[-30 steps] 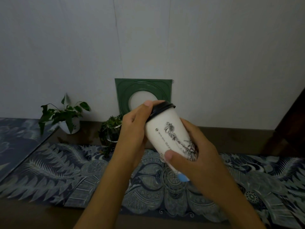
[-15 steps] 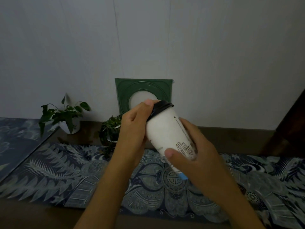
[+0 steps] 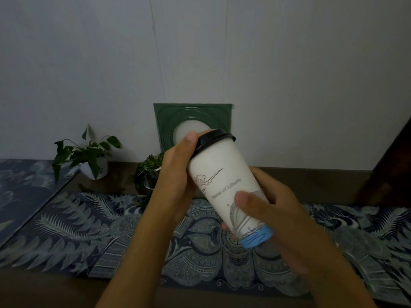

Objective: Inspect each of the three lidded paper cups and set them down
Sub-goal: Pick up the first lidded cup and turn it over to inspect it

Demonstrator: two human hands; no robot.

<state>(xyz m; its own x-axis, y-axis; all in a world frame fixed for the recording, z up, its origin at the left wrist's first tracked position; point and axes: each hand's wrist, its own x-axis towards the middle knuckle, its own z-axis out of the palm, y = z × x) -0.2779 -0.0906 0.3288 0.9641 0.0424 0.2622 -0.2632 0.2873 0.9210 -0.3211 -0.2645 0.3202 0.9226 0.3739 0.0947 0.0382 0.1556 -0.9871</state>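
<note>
Right, I see one paper cup [image 3: 224,187] mid-frame, held in the air above the patterned cloth [image 3: 73,230], not touching it. Cup is tilted: black lid [image 3: 214,138] points to about 11 o'clock, blue base band [image 3: 256,237] to about 5 o'clock. White wall, line drawing and a line of small print facing me; I can't read the text reliably.

Left hand [image 3: 178,174] wraps the upper part at the cup's 9 o'clock side, thumb tip pressed against the lid rim. Right hand [image 3: 273,216] grips the lower part from the 3 o'clock side, thumb lying across the front over the drawing, fingers curled behind. Both hands closed on the same cup, no gap I can see.

I see only this one cup.

Background: green square frame [image 3: 193,116] against the wall at 12 o'clock from the cup, partly hidden by the lid. Small leafy plant [image 3: 149,172] just left of the left hand, behind it. Second plant in a white pot [image 3: 89,158] further out at 9 o'clock. Dark furniture edge [image 3: 393,165] at 3 o'clock. Lighting dim, fine detail soft.
</note>
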